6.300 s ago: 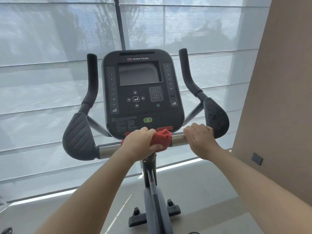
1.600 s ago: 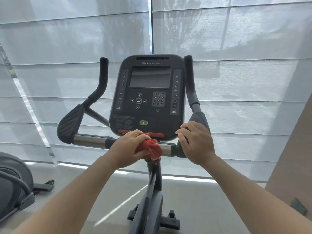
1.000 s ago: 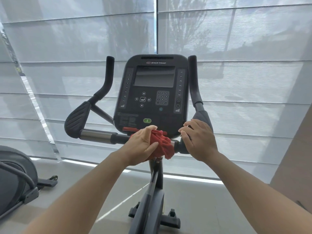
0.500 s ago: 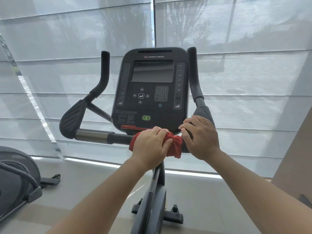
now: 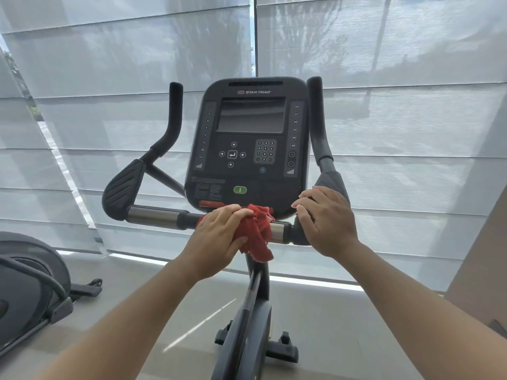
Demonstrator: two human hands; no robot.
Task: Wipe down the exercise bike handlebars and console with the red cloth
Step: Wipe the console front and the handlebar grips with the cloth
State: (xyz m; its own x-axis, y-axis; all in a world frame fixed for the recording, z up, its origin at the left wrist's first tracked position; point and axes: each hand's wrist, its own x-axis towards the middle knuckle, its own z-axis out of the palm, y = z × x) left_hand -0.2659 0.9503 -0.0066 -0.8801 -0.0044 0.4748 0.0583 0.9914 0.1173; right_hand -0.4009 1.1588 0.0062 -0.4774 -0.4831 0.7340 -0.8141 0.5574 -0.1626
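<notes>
The exercise bike's black console (image 5: 247, 149) stands upright in front of me, above the horizontal handlebar (image 5: 156, 217) with its chrome sections and black elbow pads. My left hand (image 5: 216, 234) presses the red cloth (image 5: 255, 234) against the bar just below the console; a corner of the cloth hangs down under the bar. My right hand (image 5: 326, 220) grips the right end of the handlebar beside the right pad, with a short chrome stretch showing between it and the cloth. Two upright black grips rise on either side of the console.
The bike's post and base (image 5: 252, 319) stand on a pale tiled floor. Another grey exercise machine (image 5: 30, 286) sits at the lower left. Sheer window blinds (image 5: 397, 133) fill the background, and a tan wall (image 5: 482, 242) stands at the right.
My left hand and the cloth slid a little left along the bar, away from my right hand, uncovering chrome between them. The cloth now hangs lower. My right hand stayed on the bar.
</notes>
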